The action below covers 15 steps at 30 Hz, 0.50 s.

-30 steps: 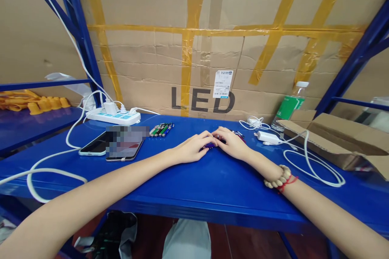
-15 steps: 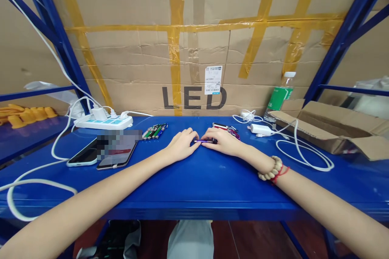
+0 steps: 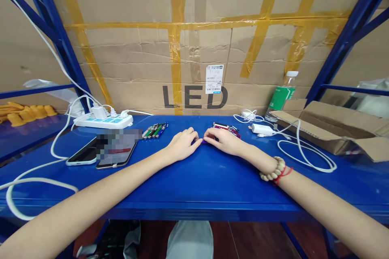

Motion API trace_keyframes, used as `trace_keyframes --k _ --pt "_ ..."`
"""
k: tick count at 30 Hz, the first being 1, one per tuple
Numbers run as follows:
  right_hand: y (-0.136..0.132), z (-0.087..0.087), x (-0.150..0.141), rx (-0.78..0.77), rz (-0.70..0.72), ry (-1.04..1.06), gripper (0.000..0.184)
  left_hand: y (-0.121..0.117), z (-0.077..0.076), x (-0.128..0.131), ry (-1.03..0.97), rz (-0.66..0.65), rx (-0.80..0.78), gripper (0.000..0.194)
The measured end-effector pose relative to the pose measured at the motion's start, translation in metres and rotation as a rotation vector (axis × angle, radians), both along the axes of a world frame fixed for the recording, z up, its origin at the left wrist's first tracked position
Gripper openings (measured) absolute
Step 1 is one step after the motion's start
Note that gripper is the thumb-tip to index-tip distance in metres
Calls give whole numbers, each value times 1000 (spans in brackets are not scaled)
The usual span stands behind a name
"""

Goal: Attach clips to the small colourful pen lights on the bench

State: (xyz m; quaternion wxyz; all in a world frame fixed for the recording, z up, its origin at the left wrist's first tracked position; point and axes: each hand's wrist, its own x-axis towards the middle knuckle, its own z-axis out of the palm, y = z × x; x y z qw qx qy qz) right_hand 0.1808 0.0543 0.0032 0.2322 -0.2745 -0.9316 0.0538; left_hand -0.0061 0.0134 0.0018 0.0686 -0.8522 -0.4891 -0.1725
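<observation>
My left hand (image 3: pixel 183 145) rests at the middle of the blue shelf, fingers bent and thumb reaching toward the other hand. My right hand (image 3: pixel 224 141) is curled opposite it, fingertips almost meeting the left thumb. Between them a small purple part of a slim pen (image 3: pixel 204 141) shows; the hands cover the rest. Both hands appear closed on this pen. Left of my left hand lie several green and blue metallic pens (image 3: pixel 155 130). Behind my right hand is a group of red and dark pens (image 3: pixel 226 126), partly covered by it.
Two phones (image 3: pixel 117 157) lie at left, before a white power strip (image 3: pixel 105 121) with plugs and cables. At right are a white charger (image 3: pixel 261 130) with looped cable, a green-labelled bottle (image 3: pixel 281 96) and an open cardboard box (image 3: pixel 331 127). A large cardboard sheet (image 3: pixel 136 60) stands behind.
The purple pen showed lengthwise between my hands, with a dark part at its right; now only a small purple part shows. My left thumb has shifted slightly right. The view has moved slightly.
</observation>
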Motion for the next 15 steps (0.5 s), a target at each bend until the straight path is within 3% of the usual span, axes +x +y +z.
trace_keyframes --k 7,15 --pt "1 -2 2 -16 56 -18 25 -1 0 2 9 35 -11 30" --pt "-5 -2 -3 16 -54 -120 16 -1 1 2 -38 11 -26 28"
